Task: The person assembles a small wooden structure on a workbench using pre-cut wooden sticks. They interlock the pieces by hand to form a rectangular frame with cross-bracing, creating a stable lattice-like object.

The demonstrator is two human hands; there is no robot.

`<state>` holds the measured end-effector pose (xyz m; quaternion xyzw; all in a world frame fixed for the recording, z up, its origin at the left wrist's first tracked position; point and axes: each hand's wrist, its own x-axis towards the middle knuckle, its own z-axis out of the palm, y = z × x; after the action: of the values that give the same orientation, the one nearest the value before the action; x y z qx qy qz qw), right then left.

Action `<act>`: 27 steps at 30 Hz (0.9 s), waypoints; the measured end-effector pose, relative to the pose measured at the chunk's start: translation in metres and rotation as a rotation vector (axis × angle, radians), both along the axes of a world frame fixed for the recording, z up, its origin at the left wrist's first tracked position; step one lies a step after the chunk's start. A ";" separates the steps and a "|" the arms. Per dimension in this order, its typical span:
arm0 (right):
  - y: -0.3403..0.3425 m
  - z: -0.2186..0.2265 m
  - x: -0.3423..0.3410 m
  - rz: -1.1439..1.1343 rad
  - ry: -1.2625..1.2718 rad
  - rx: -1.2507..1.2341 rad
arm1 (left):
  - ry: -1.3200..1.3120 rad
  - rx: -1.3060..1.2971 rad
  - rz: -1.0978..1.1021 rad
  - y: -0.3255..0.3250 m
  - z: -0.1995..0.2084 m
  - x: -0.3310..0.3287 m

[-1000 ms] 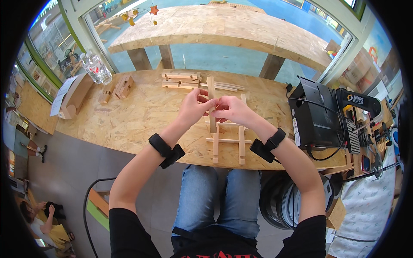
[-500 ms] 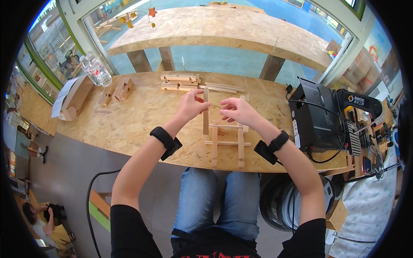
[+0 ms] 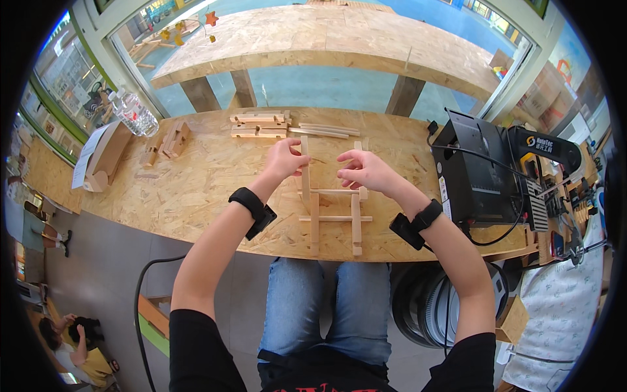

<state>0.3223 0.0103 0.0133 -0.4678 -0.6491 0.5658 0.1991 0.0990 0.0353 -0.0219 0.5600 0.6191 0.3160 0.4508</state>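
My left hand (image 3: 285,160) pinches a pale wooden bar (image 3: 305,176) between thumb and fingers, at the left of a partly joined wooden frame (image 3: 315,228). The frame lies on the worktable, with two bars running toward me and thin cross strips (image 3: 339,219) between them. My right hand (image 3: 367,172) hovers over another bar (image 3: 363,193) on the frame's far right side, fingers apart and slightly curled, with nothing visible between them. That hand hides part of the bar. A dark strap with a small black box sits on each wrist.
Notched wooden blocks (image 3: 258,130) and thin strips (image 3: 324,131) lie at the table's far side. More blocks (image 3: 174,140), a cardboard piece (image 3: 104,157) and plastic bottles (image 3: 136,115) are at left. A black machine (image 3: 473,176) with cables stands at right.
The view has shifted slightly, so the table items sit further left. My right hand has drawn a little away from the left bar; my left hand keeps its grip on it.
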 end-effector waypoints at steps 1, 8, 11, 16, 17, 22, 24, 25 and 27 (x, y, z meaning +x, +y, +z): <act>0.001 -0.002 0.001 0.001 0.000 -0.002 | 0.003 -0.003 0.000 -0.001 0.000 0.002; 0.001 -0.007 0.011 0.001 -0.007 0.034 | 0.168 0.114 0.017 -0.006 -0.006 0.010; 0.001 -0.008 0.016 -0.020 0.012 0.046 | 0.209 0.232 0.020 -0.009 -0.014 0.009; -0.005 -0.015 0.021 -0.039 -0.068 0.286 | 0.280 0.374 -0.080 -0.023 -0.028 -0.004; -0.008 -0.015 0.019 0.014 -0.122 0.366 | 0.248 0.334 -0.128 -0.033 -0.023 -0.006; -0.024 -0.027 -0.021 0.253 -0.394 0.831 | 0.197 0.374 -0.296 -0.071 -0.014 -0.014; -0.026 -0.034 -0.034 0.298 -0.501 0.957 | 0.197 0.439 -0.324 -0.074 -0.011 -0.014; -0.025 -0.036 -0.037 0.292 -0.519 0.971 | 0.196 0.471 -0.339 -0.075 -0.010 -0.014; -0.025 -0.040 -0.041 0.284 -0.558 0.998 | 0.186 0.403 -0.338 -0.077 -0.007 -0.015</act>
<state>0.2814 -0.0146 -0.0267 -0.3571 -0.9211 0.0689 0.1391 0.0839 -0.0416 -0.0287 0.7601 0.4804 0.3004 0.3180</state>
